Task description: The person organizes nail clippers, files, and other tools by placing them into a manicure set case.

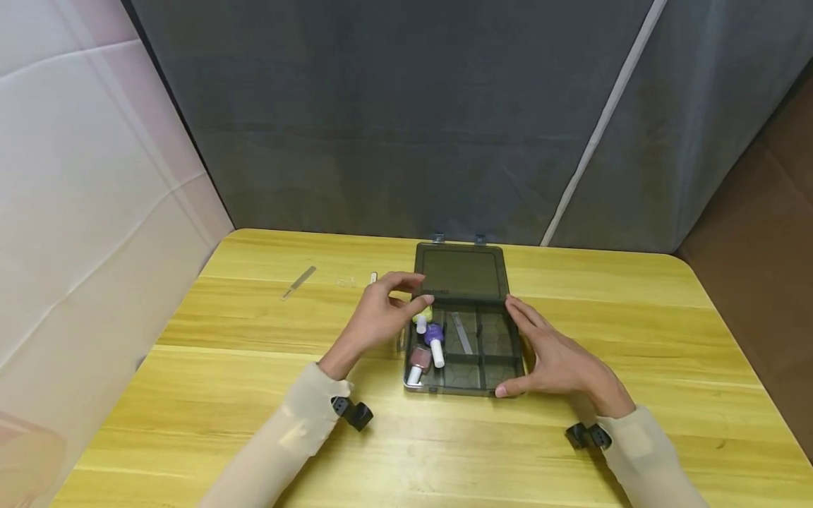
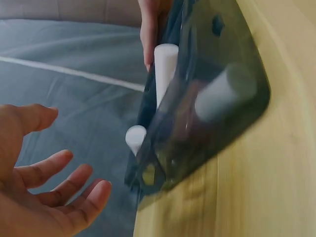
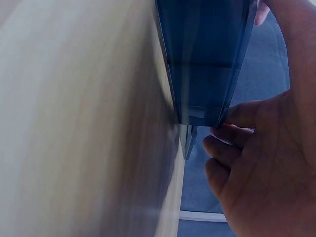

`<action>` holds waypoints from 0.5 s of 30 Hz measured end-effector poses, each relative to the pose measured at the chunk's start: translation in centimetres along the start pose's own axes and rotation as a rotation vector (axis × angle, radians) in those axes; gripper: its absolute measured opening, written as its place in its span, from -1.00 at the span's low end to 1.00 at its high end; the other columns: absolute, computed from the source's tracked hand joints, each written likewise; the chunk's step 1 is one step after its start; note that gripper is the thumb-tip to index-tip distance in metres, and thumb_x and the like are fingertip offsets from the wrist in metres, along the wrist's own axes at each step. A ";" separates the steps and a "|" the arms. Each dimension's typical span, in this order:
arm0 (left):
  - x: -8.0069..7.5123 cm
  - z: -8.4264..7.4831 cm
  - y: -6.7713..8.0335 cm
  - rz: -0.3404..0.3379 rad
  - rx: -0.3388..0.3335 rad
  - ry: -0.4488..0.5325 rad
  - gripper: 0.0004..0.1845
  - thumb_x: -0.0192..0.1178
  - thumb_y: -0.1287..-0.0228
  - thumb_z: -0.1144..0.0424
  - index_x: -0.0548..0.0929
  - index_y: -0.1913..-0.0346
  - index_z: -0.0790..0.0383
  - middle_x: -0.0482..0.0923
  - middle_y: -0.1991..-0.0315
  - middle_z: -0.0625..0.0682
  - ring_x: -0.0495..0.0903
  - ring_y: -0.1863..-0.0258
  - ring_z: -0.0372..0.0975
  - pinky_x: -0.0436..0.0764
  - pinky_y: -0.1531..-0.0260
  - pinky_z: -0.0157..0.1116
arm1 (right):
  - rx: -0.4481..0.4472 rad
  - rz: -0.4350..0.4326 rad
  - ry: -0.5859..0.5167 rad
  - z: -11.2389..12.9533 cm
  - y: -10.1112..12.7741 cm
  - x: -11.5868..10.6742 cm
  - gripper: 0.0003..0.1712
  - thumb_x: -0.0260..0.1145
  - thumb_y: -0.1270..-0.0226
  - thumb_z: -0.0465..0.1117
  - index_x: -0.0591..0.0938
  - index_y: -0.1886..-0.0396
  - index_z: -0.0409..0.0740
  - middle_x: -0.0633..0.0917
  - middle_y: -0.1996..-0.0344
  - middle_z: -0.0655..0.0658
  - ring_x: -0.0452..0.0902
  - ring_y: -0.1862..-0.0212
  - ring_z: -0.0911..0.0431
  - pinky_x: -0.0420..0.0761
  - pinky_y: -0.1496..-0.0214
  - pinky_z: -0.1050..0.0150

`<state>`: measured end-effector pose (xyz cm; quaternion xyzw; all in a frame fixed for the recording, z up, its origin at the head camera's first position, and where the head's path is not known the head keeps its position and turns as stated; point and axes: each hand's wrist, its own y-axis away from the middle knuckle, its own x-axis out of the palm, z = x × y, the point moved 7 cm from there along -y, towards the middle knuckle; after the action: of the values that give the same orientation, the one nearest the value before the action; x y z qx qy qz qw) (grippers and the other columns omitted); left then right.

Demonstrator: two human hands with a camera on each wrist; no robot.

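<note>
A dark see-through organizer box (image 1: pixel 457 388) lies on the yellow wooden table (image 1: pixel 254 395) with its lid (image 1: pixel 462 271) swung back. The left compartments hold a purple nail polish bottle (image 1: pixel 435 342), a pink one (image 1: pixel 418 361) and a yellow-green one (image 1: pixel 421 321), all white-capped. A metal file (image 1: pixel 461 331) lies in the middle compartment. My left hand (image 1: pixel 387 310) hovers at the box's far left corner, fingers loosely bent, holding nothing; its palm (image 2: pixel 44 197) shows bare beside the box (image 2: pixel 207 98). My right hand (image 1: pixel 552 360) rests against the box's right wall, thumb at the front corner, fingertips (image 3: pixel 232 116) touching the box (image 3: pixel 207 59).
Another nail file (image 1: pixel 298 282) and a small pale stick (image 1: pixel 373 278) lie on the table left of the lid. A grey curtain (image 1: pixel 406 120) hangs behind the table, and a pale wall (image 1: pixel 76 176) stands to the left. Bare tabletop runs along the front edge.
</note>
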<state>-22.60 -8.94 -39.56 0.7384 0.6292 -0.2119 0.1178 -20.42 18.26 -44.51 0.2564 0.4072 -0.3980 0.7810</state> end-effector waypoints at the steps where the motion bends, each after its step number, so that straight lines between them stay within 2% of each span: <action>1: -0.2 0.2 0.0 -0.003 0.000 -0.001 -0.52 0.33 -0.41 0.04 0.60 -0.30 0.12 0.59 -0.23 0.12 0.59 -0.23 0.01 0.65 -0.15 -0.07 | 0.001 0.000 -0.002 0.0 0.0 0.0 0.68 0.51 0.25 0.61 -0.16 -0.71 0.01 -0.16 -0.70 -0.05 0.00 -0.65 -0.17 0.47 -0.39 -0.22; 7: -1.8 1.3 0.0 -0.027 -0.032 -0.046 -0.44 0.33 -0.40 0.00 0.54 -0.39 0.07 0.48 -0.36 0.13 0.59 -0.26 0.07 0.68 -0.14 -0.02 | 0.001 0.000 -0.001 -0.1 0.0 0.0 0.68 0.51 0.25 0.62 -0.16 -0.71 0.00 -0.16 -0.70 -0.05 0.00 -0.65 -0.18 0.47 -0.39 -0.23; 12: -3.1 2.0 -0.3 -0.052 0.005 -0.141 -0.33 0.31 -0.41 -0.05 0.45 -0.46 0.15 0.38 -0.46 0.16 0.46 -0.38 0.15 0.53 -0.30 0.11 | -0.001 -0.004 -0.001 -0.2 -0.1 0.0 0.68 0.51 0.25 0.62 -0.16 -0.71 0.01 -0.16 -0.70 -0.05 0.01 -0.65 -0.18 0.48 -0.38 -0.22; 15: -3.8 2.5 -0.3 -0.061 0.012 -0.192 -0.28 0.31 -0.40 -0.08 0.41 -0.48 0.19 0.33 -0.49 0.18 0.41 -0.41 0.17 0.50 -0.33 0.15 | -0.003 -0.001 -0.009 -0.2 -0.2 0.1 0.67 0.53 0.23 0.59 -0.16 -0.71 0.00 -0.16 -0.70 -0.05 0.01 -0.65 -0.18 0.48 -0.38 -0.22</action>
<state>-23.75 -13.36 -40.00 0.6959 0.6360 -0.2889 0.1668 -20.68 18.28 -44.69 0.2533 0.4044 -0.3988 0.7831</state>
